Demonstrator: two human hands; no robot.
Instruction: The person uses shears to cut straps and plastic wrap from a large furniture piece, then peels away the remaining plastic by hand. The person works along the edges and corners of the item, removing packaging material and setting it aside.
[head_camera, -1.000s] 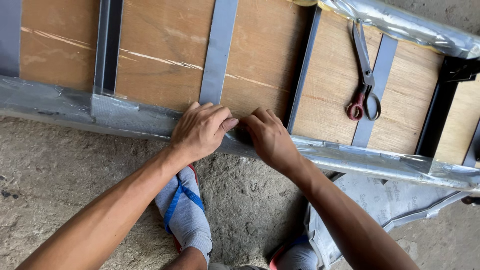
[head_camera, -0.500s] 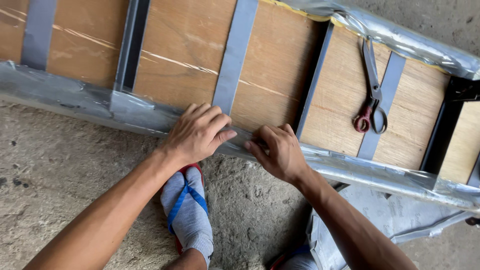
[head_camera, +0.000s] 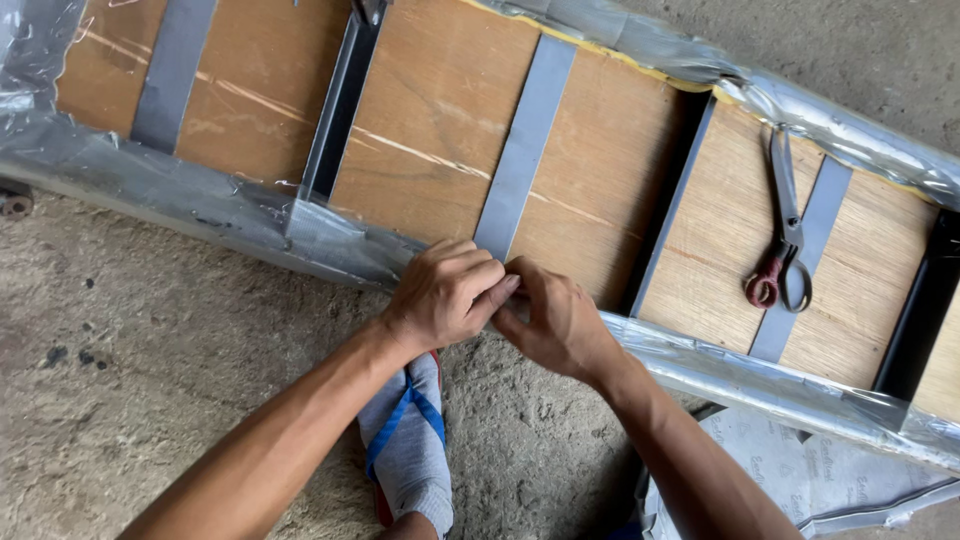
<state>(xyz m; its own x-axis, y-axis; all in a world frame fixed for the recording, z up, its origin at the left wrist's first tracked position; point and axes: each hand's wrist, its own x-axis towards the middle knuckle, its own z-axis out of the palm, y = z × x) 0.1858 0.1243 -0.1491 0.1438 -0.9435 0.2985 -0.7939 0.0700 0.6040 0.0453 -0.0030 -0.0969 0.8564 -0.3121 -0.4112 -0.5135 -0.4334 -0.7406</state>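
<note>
left hand (head_camera: 445, 297): curled narrow, fingertips pressed down on the lower end of a grey tape strip (head_camera: 525, 150) where it meets the near edge of the panel; nothing is gripped, the tape is being held flat there.
right hand (head_camera: 556, 322): also curled narrow, thumb and forefinger brought against the left fingertips at the same spot; whether the tape end is pinched or only pushed cannot be told, since the fingers hide it.
tape strip: laid across the wooden panel (head_camera: 430, 130) from the far edge to the near one, its lower end under both hands, apparently so the silver wrap is kept folded over the edge.
silver plastic wrap (head_camera: 180, 195): pulled round the panel's rim and creased along the near side; it is seen on the far rim too.
other strips: more grey tape (head_camera: 170, 70) is set at intervals, each crossing the board the same way.
scissors (head_camera: 785, 225): left lying on the panel to the right, well apart from the hands, red-wrapped handles toward the person.
foot (head_camera: 408, 445): a grey sock in a blue-strapped sandal is planted on the concrete floor (head_camera: 150, 380) just below the hands.
</note>
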